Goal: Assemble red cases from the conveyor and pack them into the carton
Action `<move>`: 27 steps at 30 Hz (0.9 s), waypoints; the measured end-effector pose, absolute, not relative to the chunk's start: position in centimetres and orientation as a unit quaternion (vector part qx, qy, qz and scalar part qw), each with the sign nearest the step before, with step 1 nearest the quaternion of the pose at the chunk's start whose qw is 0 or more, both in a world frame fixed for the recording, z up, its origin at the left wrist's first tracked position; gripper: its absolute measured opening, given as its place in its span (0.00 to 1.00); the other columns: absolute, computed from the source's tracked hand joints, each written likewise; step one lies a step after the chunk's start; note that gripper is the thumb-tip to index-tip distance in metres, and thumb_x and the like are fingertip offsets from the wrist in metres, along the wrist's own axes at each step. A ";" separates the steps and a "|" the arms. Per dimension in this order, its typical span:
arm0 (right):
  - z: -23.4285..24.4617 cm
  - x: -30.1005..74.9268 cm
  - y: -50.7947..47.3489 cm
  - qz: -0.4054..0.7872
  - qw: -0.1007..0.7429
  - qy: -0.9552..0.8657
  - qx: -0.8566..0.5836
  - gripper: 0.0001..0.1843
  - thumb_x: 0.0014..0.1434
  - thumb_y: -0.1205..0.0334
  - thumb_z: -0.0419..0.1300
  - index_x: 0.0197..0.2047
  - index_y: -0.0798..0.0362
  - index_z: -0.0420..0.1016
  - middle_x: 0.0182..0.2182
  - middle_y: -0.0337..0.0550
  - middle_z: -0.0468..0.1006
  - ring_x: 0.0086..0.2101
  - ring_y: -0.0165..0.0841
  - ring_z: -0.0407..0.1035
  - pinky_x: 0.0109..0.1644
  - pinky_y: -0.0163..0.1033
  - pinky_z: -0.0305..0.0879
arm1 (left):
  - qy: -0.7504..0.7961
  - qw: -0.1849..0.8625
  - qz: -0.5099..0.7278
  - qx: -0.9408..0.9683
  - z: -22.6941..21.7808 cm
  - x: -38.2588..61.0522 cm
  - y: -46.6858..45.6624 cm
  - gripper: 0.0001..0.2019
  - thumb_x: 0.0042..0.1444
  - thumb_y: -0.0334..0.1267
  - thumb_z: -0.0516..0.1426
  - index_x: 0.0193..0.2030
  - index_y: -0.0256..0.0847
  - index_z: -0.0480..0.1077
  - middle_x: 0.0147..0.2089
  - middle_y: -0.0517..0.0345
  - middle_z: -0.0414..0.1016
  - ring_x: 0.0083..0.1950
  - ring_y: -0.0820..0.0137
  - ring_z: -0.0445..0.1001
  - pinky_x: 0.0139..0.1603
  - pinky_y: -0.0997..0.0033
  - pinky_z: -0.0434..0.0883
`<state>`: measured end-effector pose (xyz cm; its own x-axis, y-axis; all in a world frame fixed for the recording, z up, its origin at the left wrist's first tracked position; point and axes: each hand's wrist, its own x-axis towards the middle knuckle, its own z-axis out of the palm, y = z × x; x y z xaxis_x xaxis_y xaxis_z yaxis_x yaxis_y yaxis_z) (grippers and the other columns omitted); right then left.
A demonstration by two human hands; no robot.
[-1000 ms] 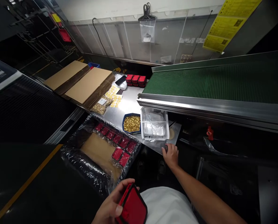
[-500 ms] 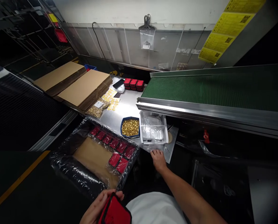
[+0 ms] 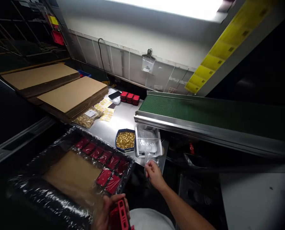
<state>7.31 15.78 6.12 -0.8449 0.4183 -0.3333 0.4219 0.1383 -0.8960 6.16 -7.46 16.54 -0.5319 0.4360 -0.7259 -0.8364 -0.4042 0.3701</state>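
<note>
At the bottom, my left hand [image 3: 105, 209] is closed around a red and black case [image 3: 122, 214], its red slotted edge turned up. My right hand [image 3: 154, 175] pinches a small clear plastic bag [image 3: 149, 156] just in front of a white bin [image 3: 160, 147] full of clear bags. Left of that bin, a blue tray [image 3: 116, 144] holds small gold-coloured pieces [image 3: 125, 140]. Between my left hand and the table is a box lined with clear film [image 3: 70, 209], with several red cases [image 3: 105, 157] in it along two sides.
A green conveyor belt [image 3: 166, 107] runs off to the right behind the bin. Stacked cardboard sheets [image 3: 73, 92], a bag of gold pieces [image 3: 86, 119], sticker sheets [image 3: 107, 114], a phone [image 3: 114, 95] and stacked red cases [image 3: 130, 97] occupy the far part of the metal table [image 3: 122, 118].
My right hand has gone from resting fingers-down by the bin to pinching a clear bag. The case in my left hand has turned, showing its slotted edge. The view has shifted.
</note>
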 end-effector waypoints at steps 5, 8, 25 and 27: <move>11.1 8.5 15.0 -0.588 -0.012 0.767 0.257 0.17 0.62 0.46 0.54 0.32 0.51 0.64 0.21 0.33 0.64 0.23 0.28 0.59 0.27 0.34 0.55 | 0.419 0.479 0.745 -0.199 15.1 3.0 -2.9 0.25 0.46 0.55 0.68 0.42 0.36 0.75 0.24 0.58 0.71 0.23 0.70 0.70 0.23 0.74 0.69; 13.6 9.9 14.8 -0.543 -0.024 0.805 0.237 0.11 0.58 0.56 0.58 0.29 0.53 0.67 0.29 0.39 0.69 0.31 0.31 0.63 0.36 0.38 0.60 | 0.437 0.515 0.726 -0.128 14.0 1.4 -1.2 0.29 0.48 0.50 0.68 0.54 0.39 0.69 0.31 0.59 0.75 0.25 0.73 0.70 0.24 0.77 0.68; 18.1 12.7 14.9 -0.446 -0.093 0.881 0.130 0.10 0.58 0.66 0.57 0.44 0.49 0.69 0.40 0.43 0.71 0.38 0.35 0.67 0.43 0.42 0.67 | 0.495 0.505 0.690 0.153 12.4 0.5 0.7 0.24 0.57 0.57 0.59 0.39 0.33 0.76 0.31 0.55 0.74 0.31 0.70 0.66 0.32 0.72 0.59; 18.0 12.2 16.2 -0.422 -0.147 0.876 0.181 0.19 0.59 0.61 0.59 0.54 0.48 0.66 0.45 0.46 0.70 0.42 0.37 0.67 0.45 0.43 0.68 | 0.514 0.494 0.685 0.146 12.8 0.4 0.6 0.26 0.58 0.59 0.56 0.42 0.33 0.76 0.29 0.56 0.73 0.28 0.71 0.65 0.29 0.72 0.58</move>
